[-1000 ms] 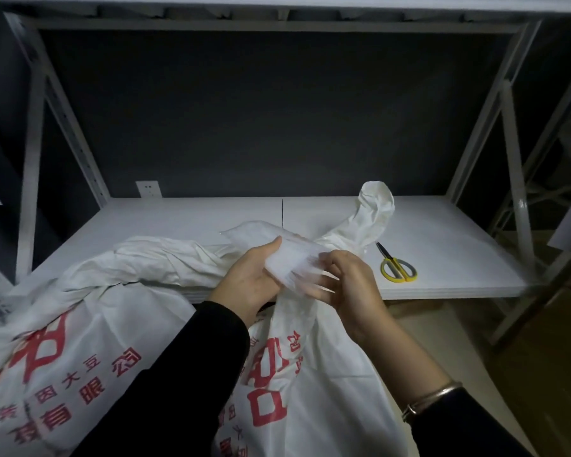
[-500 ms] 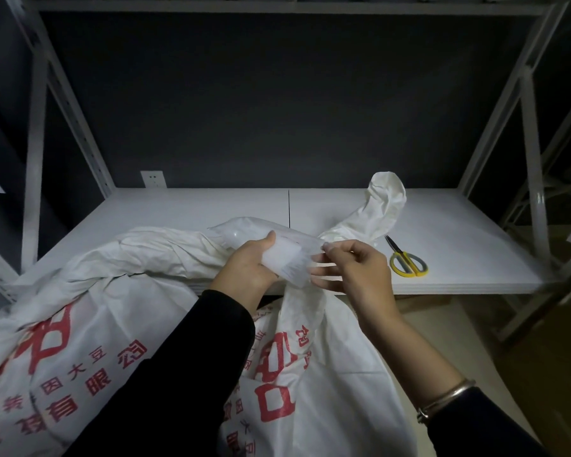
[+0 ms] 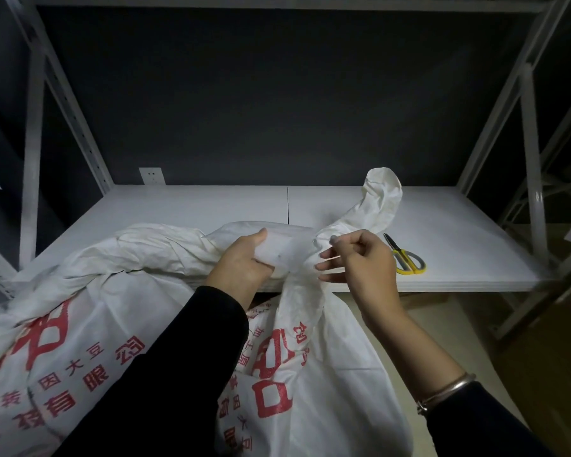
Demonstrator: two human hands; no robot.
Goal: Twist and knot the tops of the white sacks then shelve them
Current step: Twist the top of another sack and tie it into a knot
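Two hands meet over the front edge of a white shelf (image 3: 178, 209), at the top of a white sack (image 3: 310, 374) with red print that stands below the shelf edge, at 6 o'clock from them. The left hand (image 3: 244, 258) has fingers and thumb wrapped round a thick rolled bunch of the sack's top, thumb on the upper side. The right hand (image 3: 360, 262) sits near it at 3 o'clock, its fingers (image 3: 330, 266) loosely spread and pointing at the gathered neck, forefinger hooked over. The fingertips are blurred, so I cannot tell whether it pinches the cloth. From the neck a twisted tail (image 3: 383, 199) of cloth rises toward 1 o'clock and stands up over the shelf. A second sack (image 3: 63, 308) with the same red print lies at 9 o'clock, its crumpled top resting on the shelf. Yellow-handled scissors (image 3: 406, 258) lie flat on the shelf just beside the right hand at 3 o'clock. A wall socket (image 3: 151, 175) shows at 11 o'clock behind the shelf. A metal bracelet (image 3: 445, 390) circles the right wrist.
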